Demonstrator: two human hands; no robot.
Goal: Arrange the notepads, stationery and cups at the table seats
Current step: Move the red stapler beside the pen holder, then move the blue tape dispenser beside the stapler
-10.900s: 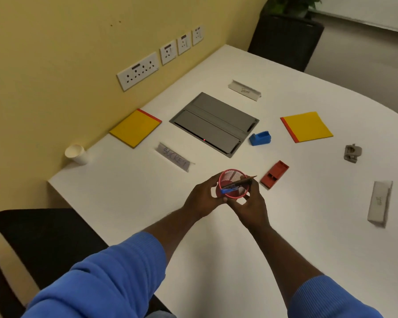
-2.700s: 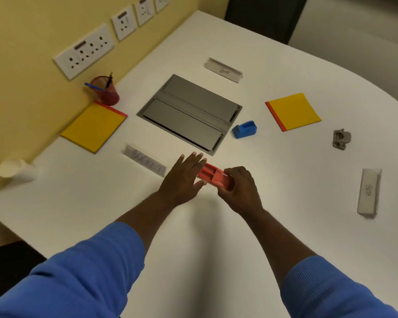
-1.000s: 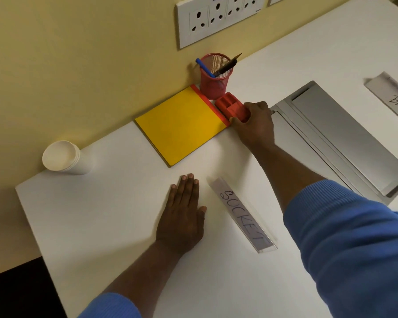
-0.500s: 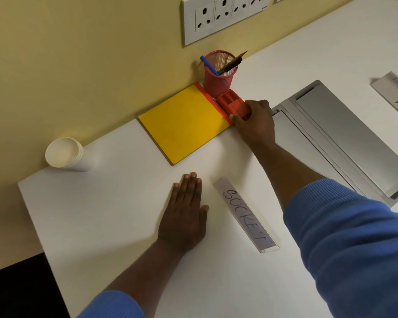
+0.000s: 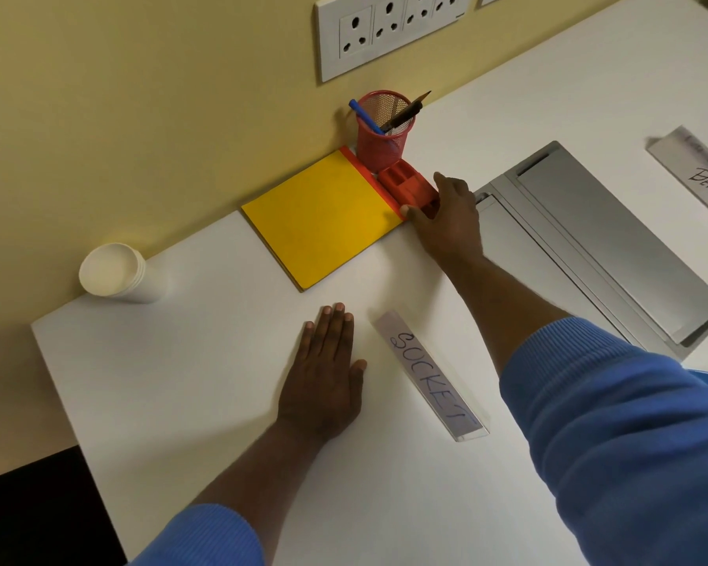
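Our right hand [image 5: 446,218] pinches the stapler [image 5: 405,183], upper centre, beside the notepad [image 5: 323,218]; our left hand [image 5: 323,373] lies flat, fingers together. A careless shove could topple the pen cup [image 5: 385,132] behind.

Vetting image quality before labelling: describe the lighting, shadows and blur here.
Head view: soft, even light, no harsh glare; faint shadows beside the paper cup and pen pot; SOCKET card sharp, far name card softer; right hand gripping the stapler unblurred.
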